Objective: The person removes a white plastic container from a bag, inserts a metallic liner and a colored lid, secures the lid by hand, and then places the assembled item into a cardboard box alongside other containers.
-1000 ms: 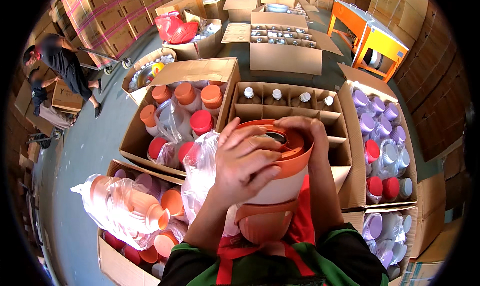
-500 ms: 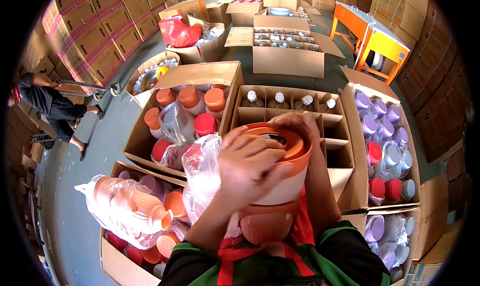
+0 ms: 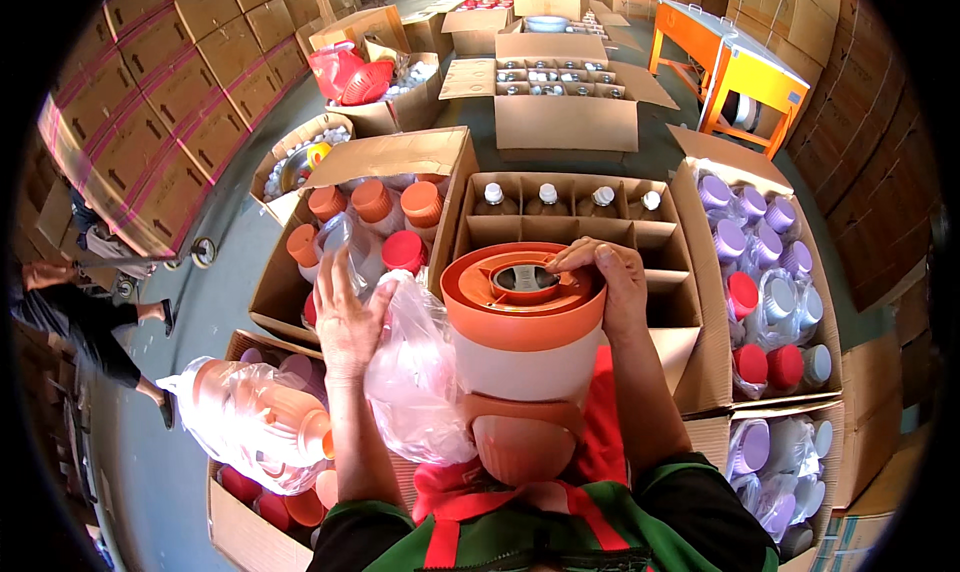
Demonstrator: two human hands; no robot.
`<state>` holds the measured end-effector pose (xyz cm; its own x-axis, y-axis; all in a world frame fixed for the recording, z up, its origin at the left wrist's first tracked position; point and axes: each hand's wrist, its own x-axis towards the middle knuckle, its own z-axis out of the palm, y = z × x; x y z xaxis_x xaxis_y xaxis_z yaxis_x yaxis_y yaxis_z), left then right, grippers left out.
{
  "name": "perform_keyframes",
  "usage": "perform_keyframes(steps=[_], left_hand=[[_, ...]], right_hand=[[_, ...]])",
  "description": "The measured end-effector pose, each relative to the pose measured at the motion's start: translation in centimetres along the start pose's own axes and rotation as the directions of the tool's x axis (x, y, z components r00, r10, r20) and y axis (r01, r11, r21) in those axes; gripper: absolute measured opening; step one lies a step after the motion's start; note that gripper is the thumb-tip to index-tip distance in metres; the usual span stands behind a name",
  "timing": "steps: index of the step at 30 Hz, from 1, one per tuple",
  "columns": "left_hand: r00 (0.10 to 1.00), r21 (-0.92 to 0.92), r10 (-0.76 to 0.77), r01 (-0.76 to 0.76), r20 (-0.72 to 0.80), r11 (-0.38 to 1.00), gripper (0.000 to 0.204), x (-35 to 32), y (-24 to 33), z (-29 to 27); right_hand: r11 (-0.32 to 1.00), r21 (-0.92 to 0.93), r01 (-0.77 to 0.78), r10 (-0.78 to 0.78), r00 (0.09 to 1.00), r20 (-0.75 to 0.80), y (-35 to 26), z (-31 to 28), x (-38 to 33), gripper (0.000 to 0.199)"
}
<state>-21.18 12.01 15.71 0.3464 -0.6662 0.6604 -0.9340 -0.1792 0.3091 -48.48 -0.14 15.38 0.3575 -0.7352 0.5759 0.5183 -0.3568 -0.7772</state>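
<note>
A large orange-and-white flask [image 3: 525,347] stands upright against my front, with a loose-looking orange ring [image 3: 520,284] and a dark, silvery round opening in its top. My right hand [image 3: 610,277] curls over its right rim, the fingertips on the orange ring. To the left of the flask my left hand [image 3: 347,322] is raised with its fingers stretched out. Its thumb touches or lies just beside the top of a crumpled clear plastic bag [image 3: 420,387]; I cannot tell which. Whatever is inside the bag is unclear.
Left of me lies a plastic-wrapped orange flask [image 3: 265,417] on a carton. A divided carton [image 3: 660,237] ahead holds white-capped bottles. Cartons with orange and red lids [image 3: 370,200] and purple lids [image 3: 765,242] flank it. A person [image 3: 85,322] walks with a trolley at far left.
My left hand has come off the flask's top and moved left beside the plastic bag, fingers spreading. The flask's top is now uncovered. The person at far left has moved further left.
</note>
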Motion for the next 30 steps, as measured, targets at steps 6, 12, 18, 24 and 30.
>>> perform_keyframes(steps=[6,12,18,24,30], left_hand=[[-0.087,0.258,-0.251,0.538,0.964,0.803,0.055,-8.1,-5.8,5.0],[0.636,-0.647,-0.137,0.717,0.76,-0.261,0.039,-5.6,-4.1,2.7],[0.902,-0.648,-0.336,0.087,-0.271,0.757,0.031,10.4,-6.9,-0.1],[0.957,-0.234,0.01,0.061,0.288,0.97,0.055,3.6,-0.7,12.6],[0.909,-0.61,-0.196,0.395,0.369,0.687,0.04,-1.3,1.3,16.2]], right_hand=[[0.999,-0.032,-0.028,0.028,1.0,-0.013,-0.8,-0.1,-0.3,0.044],[1.0,0.017,0.023,-0.022,1.0,-0.019,-1.3,0.7,-1.0,0.044],[0.976,0.216,-0.017,-0.013,0.99,0.138,-0.7,-0.9,-0.5,0.044],[0.731,0.57,-0.375,0.383,0.917,0.112,6.6,-3.1,2.3,0.038],[0.88,0.016,-0.474,0.469,0.874,0.124,15.5,-2.7,-0.9,0.031]])
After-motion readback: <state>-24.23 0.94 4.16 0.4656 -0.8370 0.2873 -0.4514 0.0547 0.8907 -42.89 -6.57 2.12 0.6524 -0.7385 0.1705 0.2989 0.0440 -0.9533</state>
